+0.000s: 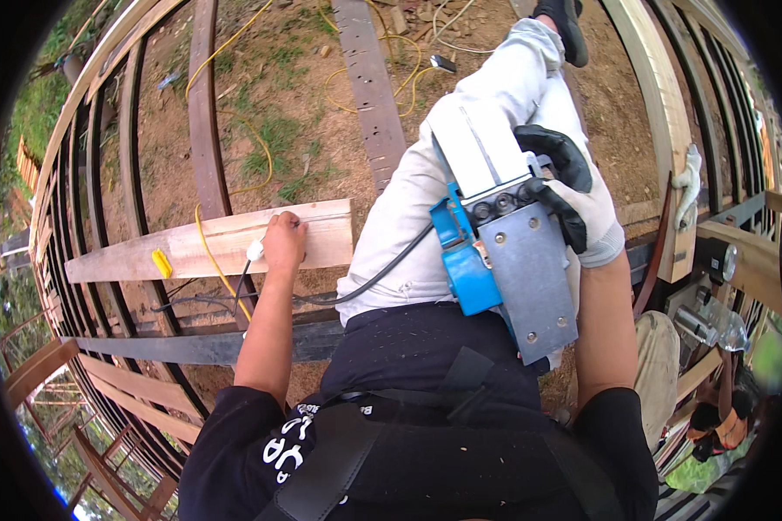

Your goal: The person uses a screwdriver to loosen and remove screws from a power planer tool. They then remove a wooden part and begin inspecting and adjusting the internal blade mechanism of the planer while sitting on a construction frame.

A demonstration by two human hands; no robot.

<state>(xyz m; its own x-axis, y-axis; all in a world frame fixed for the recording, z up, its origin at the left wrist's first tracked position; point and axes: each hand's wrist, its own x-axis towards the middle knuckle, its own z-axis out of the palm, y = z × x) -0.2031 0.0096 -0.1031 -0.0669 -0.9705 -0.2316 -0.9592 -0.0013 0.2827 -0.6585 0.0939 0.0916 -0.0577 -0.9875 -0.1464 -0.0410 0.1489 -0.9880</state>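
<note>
An electric hand planer (530, 269) with a blue body rests upside down on my lap, its grey metal sole plates facing up. Between the plates a row of bolts shows on the cutter. My right hand (589, 201), in a white glove with black fingers, is closed around the planer's edge beside those bolts. On my left, my bare left hand (284, 243) is closed on top of a pale wooden board (326, 234). A small dark tip shows at its fingers; the rest is hidden. Against its wrist sits a white round piece (255, 251) with a dark cord.
A yellow object (162, 263) lies on the board, and a yellow cord (207, 239) crosses it. Dark beams (204, 113) span the dirt ground. A glove (688, 187) lies on the right timber (652, 95). Another person (723, 425) is at lower right, near a clear bottle (732, 333).
</note>
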